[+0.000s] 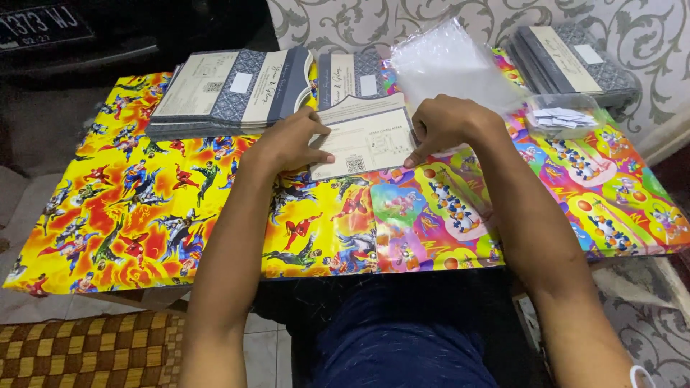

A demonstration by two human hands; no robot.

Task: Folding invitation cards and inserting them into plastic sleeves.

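Head view, looking down: a seated person presses a pale folded card (366,140) flat against a low table (144,215) wrapped in bright cartoon-print paper. The left hand (291,141) grips the card's left edge, thumb on top and fingers curled beneath or beside it. The right hand (447,123) bears down on the card's right edge, fingertips (411,161) pushing its lower corner onto the paper. Both hands are closed on the same card, a card's width apart, and the card sits near the table's centre, slightly tilted.

At 11 o'clock from the card lies a fanned stack of grey-and-cream cards (230,90) with patterned bands. At 12 o'clock, touching the card's top edge, rests a second short pile of the same cards (352,75). A clear plastic sleeve (453,61) lies at 1 o'clock, just beyond the right hand's knuckles. At 3 o'clock stands a small clear tub (564,115) holding white paper slips, and behind it, at 2 o'clock, a third card stack (571,61) sits at the table's far corner. A checked woven cushion (93,348) shows at 8 o'clock, below the table edge.
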